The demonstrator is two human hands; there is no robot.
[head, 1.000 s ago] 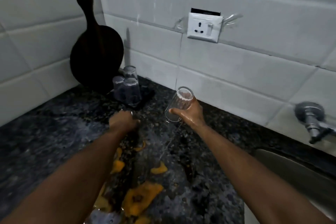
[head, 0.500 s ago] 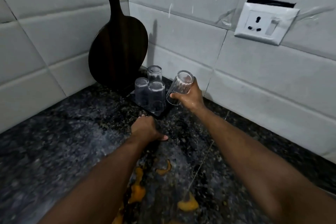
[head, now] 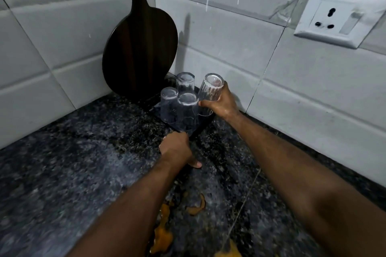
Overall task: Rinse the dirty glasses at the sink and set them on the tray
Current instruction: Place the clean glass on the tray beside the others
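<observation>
Firstly, right hand (head: pixel 221 103): wet, thumb and fingers curled round the side of the held glass (head: pixel 210 94).
held glass: clear and ribbed, mouth down and base up, tilted with the base leaning toward 11 o'clock; over the 3 o'clock side of the tray (head: pixel 204 126), just beside the glasses standing there (rim resting on the tray or just above it, cannot tell).
tray: dark and flat, tucked into the counter's corner, at 12 o'clock from the left hand (head: pixel 177 149).
standing glasses: three, all mouth down and bunched close; back glass (head: pixel 184 82) at 12 o'clock on the tray, left glass (head: pixel 169 100) at 9 o'clock, front glass (head: pixel 188 108) at 6 o'clock.
left hand: knuckles up on the countertop (head: pixel 73 152) at the tray's 6 o'clock corner, thumb flat on the stone; fingertips hidden, so gripping or merely resting cannot be told.
countertop: dark speckled stone.
cutting board (head: pixel 142 48): dark wood, round, handle up, leaning on the tiled wall at 11 o'clock from the tray.
socket (head: pixel 338 19): white, on the wall at 2 o'clock.
orange scraps (head: pixel 163 238): on the stone at 6 o'clock, between the forearms.
</observation>
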